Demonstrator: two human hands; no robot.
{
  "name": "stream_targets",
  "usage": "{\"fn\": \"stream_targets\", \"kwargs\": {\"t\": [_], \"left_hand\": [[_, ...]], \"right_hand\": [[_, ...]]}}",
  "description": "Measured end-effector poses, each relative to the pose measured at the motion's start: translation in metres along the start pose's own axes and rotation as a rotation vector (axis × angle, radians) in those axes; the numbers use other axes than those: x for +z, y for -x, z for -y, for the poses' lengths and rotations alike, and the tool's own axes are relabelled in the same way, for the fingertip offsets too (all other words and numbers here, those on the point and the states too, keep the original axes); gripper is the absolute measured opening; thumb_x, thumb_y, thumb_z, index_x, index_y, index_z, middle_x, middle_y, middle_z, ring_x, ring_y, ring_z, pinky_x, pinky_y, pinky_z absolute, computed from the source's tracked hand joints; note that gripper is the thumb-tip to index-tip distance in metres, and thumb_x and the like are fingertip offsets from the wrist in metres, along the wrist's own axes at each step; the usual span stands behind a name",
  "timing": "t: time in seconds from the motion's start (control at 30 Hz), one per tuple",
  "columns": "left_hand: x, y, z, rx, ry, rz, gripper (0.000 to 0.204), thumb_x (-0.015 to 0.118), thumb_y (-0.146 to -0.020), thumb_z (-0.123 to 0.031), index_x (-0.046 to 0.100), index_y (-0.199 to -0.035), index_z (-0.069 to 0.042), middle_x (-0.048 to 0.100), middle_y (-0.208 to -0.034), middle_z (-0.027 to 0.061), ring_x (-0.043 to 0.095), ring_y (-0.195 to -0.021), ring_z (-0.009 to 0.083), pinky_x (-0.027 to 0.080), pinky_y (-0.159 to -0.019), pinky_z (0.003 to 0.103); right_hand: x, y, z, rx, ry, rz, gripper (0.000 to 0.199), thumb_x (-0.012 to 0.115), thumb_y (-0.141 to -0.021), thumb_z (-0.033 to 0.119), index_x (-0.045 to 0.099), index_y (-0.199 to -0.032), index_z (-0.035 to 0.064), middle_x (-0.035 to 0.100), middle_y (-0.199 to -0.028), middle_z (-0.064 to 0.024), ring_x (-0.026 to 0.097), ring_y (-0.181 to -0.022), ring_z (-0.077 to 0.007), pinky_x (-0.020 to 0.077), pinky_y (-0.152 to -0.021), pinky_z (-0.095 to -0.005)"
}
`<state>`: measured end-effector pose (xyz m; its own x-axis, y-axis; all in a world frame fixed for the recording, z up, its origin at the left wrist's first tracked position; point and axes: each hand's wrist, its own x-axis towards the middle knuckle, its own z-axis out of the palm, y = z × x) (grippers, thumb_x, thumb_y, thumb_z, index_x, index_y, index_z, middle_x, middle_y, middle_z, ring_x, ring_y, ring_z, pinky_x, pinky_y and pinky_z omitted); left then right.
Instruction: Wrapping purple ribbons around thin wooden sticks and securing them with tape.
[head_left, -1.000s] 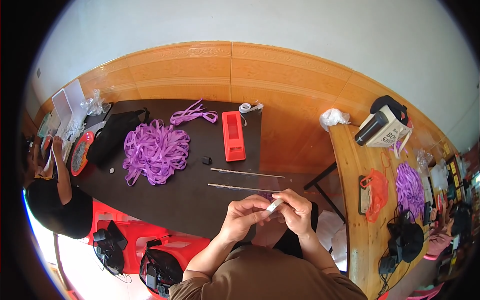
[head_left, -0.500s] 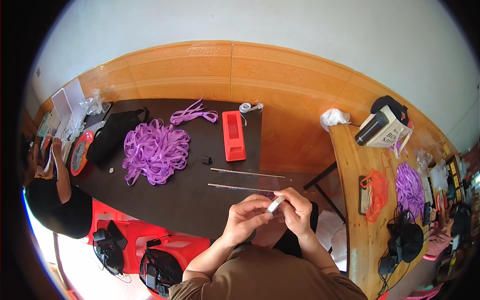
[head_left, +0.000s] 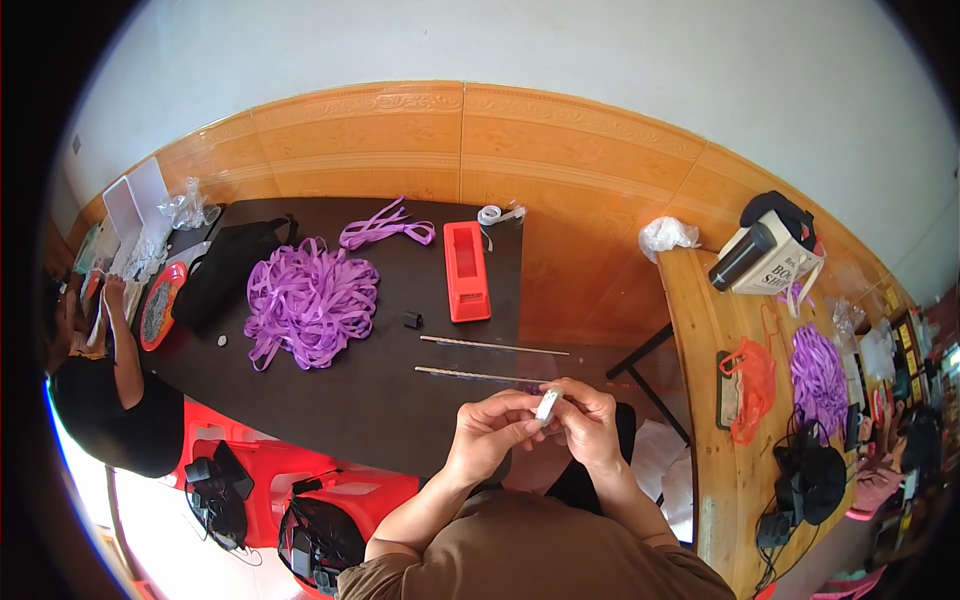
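In front of the wearer's chest: the left hand and the right hand come together, both grasping a small white roll between thumb and bent fingers.
Small white roll: up in the fingertips, between the two hands, near the right edge of the dark worktop; it stands tilted, and its finer detail is too small to make out.
Slim pale rods: two, lying roughly side by side just beyond the hands, their right ends reaching past the dark edge; whether the nearer one touches a finger, I cannot tell.
Red plastic holder: beyond the rods, lengthwise, with a long recess in its top; a white ribbon coil lies near its far end, and a small black cylinder to its left.
Purple ribbon heap: loosely tangled left of the holder, with a smaller purple bundle behind it and a black bag at its left.
Far left: a co-worker in black sits near a red oval tray.
Wooden worktop: at right, carrying an orange plastic bag and more purple ribbon.
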<state>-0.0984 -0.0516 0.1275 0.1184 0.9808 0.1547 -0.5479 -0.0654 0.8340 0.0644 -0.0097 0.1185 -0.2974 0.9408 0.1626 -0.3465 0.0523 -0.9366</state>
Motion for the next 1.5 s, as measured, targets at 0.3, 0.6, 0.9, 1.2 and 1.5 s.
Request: {"fn": "stream_targets", "kwargs": {"t": [0.3,0.6,0.9,1.2,1.5], "left_hand": [[0.002,-0.001,0.001,0.003,0.104,-0.038,0.022,0.059,-0.088,0.007,0.067,-0.108,0.002,0.067,-0.093,0.0104,0.063,-0.074,0.0125,0.051,-0.061,0.022],[0.002,-0.003,0.006,0.018,0.068,-0.018,0.03,0.059,-0.088,0.007,0.064,-0.116,0.0,0.067,-0.092,0.0086,0.062,-0.078,0.0116,0.05,-0.065,0.021],[0.002,-0.001,0.014,0.001,0.113,-0.072,0.029,0.059,-0.088,0.008,0.065,-0.115,-0.001,0.067,-0.091,0.008,0.062,-0.077,0.0102,0.05,-0.063,0.021],[0.004,0.0,0.013,0.042,0.116,-0.084,0.026,0.06,-0.087,0.007,0.067,-0.111,0.0,0.065,-0.096,0.0088,0.062,-0.077,0.0114,0.05,-0.063,0.021],[0.007,0.001,0.012,0.053,0.091,-0.105,0.021,0.062,-0.087,0.006,0.068,-0.106,0.0,0.064,-0.097,0.0083,0.062,-0.077,0.0118,0.049,-0.062,0.022]], "right_hand": [[0.001,0.002,-0.003,-0.005,0.011,-0.008,0.017,0.059,-0.092,0.002,0.067,-0.107,-0.0003,0.065,-0.089,-0.0024,0.057,-0.072,-0.0056,0.0452,-0.06,-0.0189],[0.006,0.001,0.006,0.212,-0.253,-0.002,0.018,0.057,-0.095,0.008,0.067,-0.105,-0.0018,0.062,-0.082,-0.0034,0.056,-0.067,-0.0081,0.0459,-0.058,-0.0207],[0.014,0.002,0.007,0.247,-0.379,-0.026,0.02,0.054,-0.096,0.011,0.067,-0.102,-0.0039,0.059,-0.076,-0.0046,0.055,-0.065,-0.0119,0.0499,-0.058,-0.0265],[0.014,0.004,0.002,0.196,-0.371,-0.03,0.019,0.054,-0.096,0.01,0.066,-0.102,-0.0037,0.061,-0.077,-0.0058,0.055,-0.065,-0.012,0.0487,-0.057,-0.026],[0.015,0.008,-0.007,0.07,-0.236,-0.125,0.012,0.06,-0.092,0.003,0.066,-0.101,-0.0024,0.064,-0.079,-0.0042,0.054,-0.066,-0.0081,0.0419,-0.056,-0.0211]]}}
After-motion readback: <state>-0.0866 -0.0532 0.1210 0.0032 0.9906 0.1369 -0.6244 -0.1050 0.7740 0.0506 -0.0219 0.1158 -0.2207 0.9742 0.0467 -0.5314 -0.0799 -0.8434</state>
